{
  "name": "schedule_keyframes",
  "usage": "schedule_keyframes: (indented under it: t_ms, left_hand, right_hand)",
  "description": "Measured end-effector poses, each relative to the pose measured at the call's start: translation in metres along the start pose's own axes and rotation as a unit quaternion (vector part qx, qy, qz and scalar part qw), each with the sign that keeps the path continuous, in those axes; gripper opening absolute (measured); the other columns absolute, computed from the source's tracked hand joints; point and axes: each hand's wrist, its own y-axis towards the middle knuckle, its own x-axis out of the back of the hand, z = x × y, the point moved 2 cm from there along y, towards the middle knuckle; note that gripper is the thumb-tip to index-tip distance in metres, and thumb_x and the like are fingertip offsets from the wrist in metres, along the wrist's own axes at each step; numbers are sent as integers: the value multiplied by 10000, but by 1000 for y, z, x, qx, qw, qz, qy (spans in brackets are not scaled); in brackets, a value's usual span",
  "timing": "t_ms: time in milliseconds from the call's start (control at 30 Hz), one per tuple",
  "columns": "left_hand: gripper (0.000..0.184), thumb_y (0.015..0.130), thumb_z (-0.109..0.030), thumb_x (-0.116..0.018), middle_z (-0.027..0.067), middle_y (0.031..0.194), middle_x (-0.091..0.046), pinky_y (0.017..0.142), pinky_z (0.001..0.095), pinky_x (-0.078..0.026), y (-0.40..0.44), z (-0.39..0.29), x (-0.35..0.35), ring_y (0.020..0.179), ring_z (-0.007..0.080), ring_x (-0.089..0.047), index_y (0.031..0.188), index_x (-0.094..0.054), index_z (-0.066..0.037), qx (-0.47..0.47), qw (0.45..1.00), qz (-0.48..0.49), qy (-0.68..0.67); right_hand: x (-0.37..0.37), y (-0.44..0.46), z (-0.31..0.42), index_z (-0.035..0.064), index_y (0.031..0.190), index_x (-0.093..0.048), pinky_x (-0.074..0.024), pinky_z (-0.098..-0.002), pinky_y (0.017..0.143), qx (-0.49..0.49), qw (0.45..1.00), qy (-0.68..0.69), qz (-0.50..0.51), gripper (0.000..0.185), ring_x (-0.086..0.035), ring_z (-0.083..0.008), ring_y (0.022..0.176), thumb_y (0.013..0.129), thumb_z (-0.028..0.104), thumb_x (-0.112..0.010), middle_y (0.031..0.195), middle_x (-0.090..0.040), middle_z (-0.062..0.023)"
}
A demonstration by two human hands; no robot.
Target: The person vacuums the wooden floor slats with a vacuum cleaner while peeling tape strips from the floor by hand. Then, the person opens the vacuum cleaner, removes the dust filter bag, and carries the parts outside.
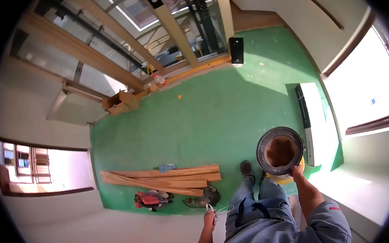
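Note:
My right hand is closed on the near rim of a dark round bucket. Brown material shows inside it; what it is, I cannot tell. Partly hidden below the bucket is a yellow object, close to my legs. Down at my left side, my left hand is closed around a thin white cord, with a loop of it sticking out towards my leg.
Wooden planks lie on the green floor to my left. Beside them are a red and grey bag and a dark bag. A long white box lies by the right wall. A black box and cardboard stand near the glazed frames.

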Motion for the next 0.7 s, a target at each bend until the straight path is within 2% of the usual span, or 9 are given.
schedule_keyframes:
  t_ms: [67, 133, 200, 267, 333, 467, 600, 667, 700]
  left_hand:
    - [223, 916, -119, -497, 87, 729, -573, 434, 267, -404, -12, 2, 7, 505, 145, -516, 1054, -595, 27, 38, 999, 15, -21]
    - [258, 922, -134, -468, 105, 776, -600, 438, 276, -412, -17, 7, 12, 537, 159, -538, 1079, -585, 33, 44, 999, -3, -10]
    - [277, 922, -145, -453, 127, 836, -633, 462, 273, -424, -18, 12, 18, 579, 166, -560, 1090, -582, 33, 62, 998, -8, 26]
    - [261, 887, -112, -454, 144, 849, -627, 464, 271, -430, -13, 27, 27, 583, 162, -550, 1086, -563, 18, 61, 998, -29, -15]
    - [234, 898, -98, -495, 123, 858, -673, 556, 271, -463, -22, 24, 17, 648, 156, -586, 1076, -601, 11, 43, 997, -51, 25]
    - [217, 873, -57, -488, 171, 921, -683, 621, 274, -482, -27, 26, -6, 694, 179, -606, 1053, -570, 34, 17, 998, -39, 50]
    - [202, 901, -50, -503, 169, 842, -716, 603, 260, -461, -26, 27, -24, 657, 154, -589, 1078, -571, 22, 54, 994, -22, 93]
    - [174, 898, -71, -502, 149, 752, -679, 594, 263, -449, -23, 36, -22, 647, 161, -577, 1020, -574, 30, 62, 993, -10, 105]
    - [301, 890, -335, -572, 79, 665, -605, 521, 263, -412, -9, 53, -10, 550, 150, -512, 897, -579, -34, -1, 991, -51, 124]
  right_hand:
    - [-57, 9, 38, -31, 1126, -599, -620, -410, 592, 18, 996, -79, -46, 342, -698, -335, 772, 804, 84, -606, 957, -669, -192]
    - [-111, 78, 23, -86, 1094, -626, -615, -362, 611, 27, 977, -211, -33, 355, -709, -331, 782, 802, 114, -607, 1000, -672, -219]
    - [-163, 48, 68, -70, 1106, -626, -613, -351, 604, 39, 983, -177, -19, 353, -710, -321, 785, 805, 112, -611, 986, -686, -202]
    - [-205, 94, 47, -60, 1115, -621, -614, -351, 595, 70, 980, -185, -16, 349, -710, -316, 792, 808, 107, -617, 978, -690, -195]
    - [-233, 107, 49, -49, 1109, -615, -617, -359, 584, 91, 979, -184, 15, 333, -709, -311, 806, 811, 98, -624, 978, -689, -188]
    - [-270, 110, 64, -19, 1100, -614, -618, -365, 576, 44, 989, -118, 72, 293, -704, -272, 795, 839, 110, -646, 961, -690, -141]
    - [-300, 108, 59, -6, 1076, -612, -617, -360, 593, 30, 988, -120, 92, 241, -701, -251, 772, 868, 108, -658, 953, -686, -123]
    - [-316, 97, 73, -28, 1069, -605, -596, -350, 586, 48, 984, -135, 104, 243, -698, -240, 685, 869, 103, -650, 857, -689, -121]
    - [-319, 107, 66, -33, 1056, -612, -571, -367, 579, 57, 974, -189, 107, 280, -697, -249, 637, 843, 145, -655, 776, -683, -138]
